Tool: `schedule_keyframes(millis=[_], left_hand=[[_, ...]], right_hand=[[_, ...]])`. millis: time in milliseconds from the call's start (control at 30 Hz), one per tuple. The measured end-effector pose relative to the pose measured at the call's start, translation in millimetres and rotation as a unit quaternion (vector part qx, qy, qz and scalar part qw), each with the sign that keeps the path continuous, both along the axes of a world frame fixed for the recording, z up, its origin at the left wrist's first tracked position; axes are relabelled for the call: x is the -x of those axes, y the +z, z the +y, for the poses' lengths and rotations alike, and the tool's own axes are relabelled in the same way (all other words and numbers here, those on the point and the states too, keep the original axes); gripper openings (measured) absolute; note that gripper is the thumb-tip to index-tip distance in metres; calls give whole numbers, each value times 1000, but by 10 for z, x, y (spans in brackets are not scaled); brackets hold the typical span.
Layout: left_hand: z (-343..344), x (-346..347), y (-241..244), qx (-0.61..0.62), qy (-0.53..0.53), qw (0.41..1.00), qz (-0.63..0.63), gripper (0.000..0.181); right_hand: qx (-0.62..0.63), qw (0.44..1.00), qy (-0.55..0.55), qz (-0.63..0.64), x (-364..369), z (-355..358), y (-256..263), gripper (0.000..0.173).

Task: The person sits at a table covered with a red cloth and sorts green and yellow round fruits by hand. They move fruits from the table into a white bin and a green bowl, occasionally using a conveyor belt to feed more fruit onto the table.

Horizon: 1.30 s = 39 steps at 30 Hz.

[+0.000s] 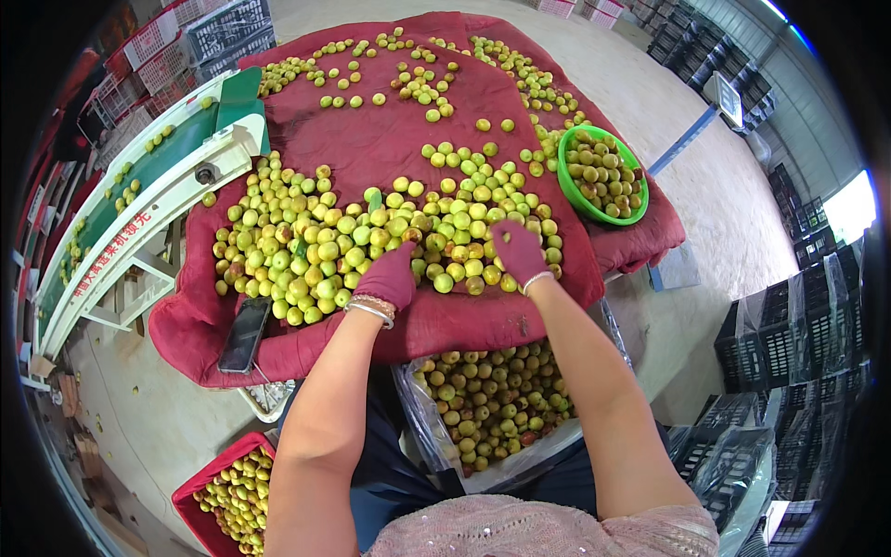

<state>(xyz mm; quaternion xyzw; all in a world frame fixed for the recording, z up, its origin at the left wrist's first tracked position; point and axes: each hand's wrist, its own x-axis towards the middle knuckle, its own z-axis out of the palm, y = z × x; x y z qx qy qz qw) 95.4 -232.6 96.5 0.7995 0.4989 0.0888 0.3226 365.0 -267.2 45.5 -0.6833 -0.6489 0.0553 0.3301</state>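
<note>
A broad pile of yellow-green jujubes [327,250], some with brown patches, lies on a table covered in padded red cloth [334,150]. My left hand [390,277], in a purple glove, reaches into the middle of the pile. Its fingertips touch a brown-patched jujube [412,235]; whether they grip it is not clear. To the right, my right hand [518,254] wears the same kind of glove, its fingers curled over the pile's right part. A bit of yellow-green shows by those fingers, but their hold is hidden. A green plastic basket [565,182] of browner jujubes stands beyond this hand.
A lined crate [428,418] of brownish jujubes sits below the table edge, between my legs. A phone [245,334] lies at the front left. The conveyor [167,163] meets the table's left side. A red-lined container [186,501] holds more jujubes. Black crates [786,334] are stacked at right.
</note>
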Motion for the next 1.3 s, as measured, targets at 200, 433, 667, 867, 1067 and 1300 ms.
schedule_keyframes(millis=[200, 433, 667, 867, 1067, 1300], left_hand=[[66, 25, 25, -61, -32, 995, 73, 33], [72, 139, 31, -70, -12, 992, 102, 30], [85, 196, 0, -92, -9, 992, 85, 28], [102, 67, 16, -52, -12, 993, 105, 44], [5, 399, 137, -94, -18, 988, 118, 35], [-137, 773, 174, -118, -3, 982, 148, 32]], right_hand=[[144, 983, 23, -113, -344, 331, -159, 64], [253, 962, 7, -101, -8, 300, 371, 26], [295, 935, 87, -178, 545, -78, 427, 36], [392, 876, 182, -213, 159, 13, 114, 47], [339, 890, 189, -242, 412, -57, 225, 33], [415, 864, 197, -208, 322, 26, 356, 50]])
